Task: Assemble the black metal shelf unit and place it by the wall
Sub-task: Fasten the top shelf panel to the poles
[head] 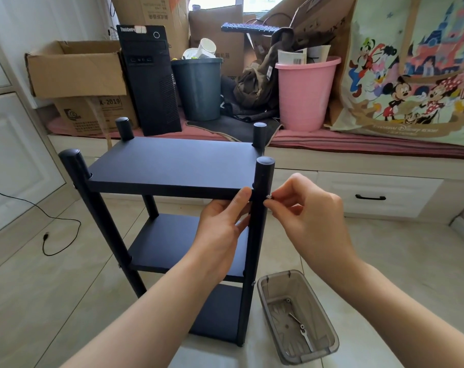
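Note:
The black shelf unit (169,166) stands upright on the tiled floor, with three boards between round posts. My left hand (223,224) grips the front right post (262,181) just under the top board, thumb against the board's edge. My right hand (305,208) pinches a small silver screw (268,197) with its fingertips, held against the right side of that post at the top board's height.
A clear plastic box (329,333) with a small wrench and a few screws sits on the floor at the lower right. Behind the shelf runs a low window bench with a computer tower (148,81), cardboard boxes, a grey bin (199,88) and a pink bin (305,94). A black cable (58,235) lies at the left.

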Motion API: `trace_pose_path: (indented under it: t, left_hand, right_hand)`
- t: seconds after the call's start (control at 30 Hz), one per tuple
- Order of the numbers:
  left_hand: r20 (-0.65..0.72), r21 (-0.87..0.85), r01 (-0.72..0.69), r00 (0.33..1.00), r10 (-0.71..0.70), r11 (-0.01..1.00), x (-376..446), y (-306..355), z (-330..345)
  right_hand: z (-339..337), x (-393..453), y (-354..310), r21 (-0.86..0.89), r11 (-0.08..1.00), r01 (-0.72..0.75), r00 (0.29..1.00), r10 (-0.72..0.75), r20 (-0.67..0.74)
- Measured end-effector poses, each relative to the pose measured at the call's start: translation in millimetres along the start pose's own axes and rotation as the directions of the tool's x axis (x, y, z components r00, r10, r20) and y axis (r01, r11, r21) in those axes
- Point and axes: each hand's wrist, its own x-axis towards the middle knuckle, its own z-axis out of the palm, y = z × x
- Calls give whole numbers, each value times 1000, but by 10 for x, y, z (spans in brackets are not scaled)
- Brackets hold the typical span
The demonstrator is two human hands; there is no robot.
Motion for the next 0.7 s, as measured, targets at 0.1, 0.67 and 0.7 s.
trace_pose_path:
  t: [0.1,0.67,0.7]
  left_hand:
    - [-3,-11,3,1000,-3,1000,1,-1,4]
    - [28,13,-2,1000,1,1000,5,5,-29]
    - [25,11,0,1000,-1,1000,6,4,-27]
  right_hand:
    - [-7,8,9,12,1000,-11,1000,11,-9]
    - [29,-14,-28,-78,994,83,996,-84,-20]
    - [25,-12,-28,-77,993,84,996,-86,-16]
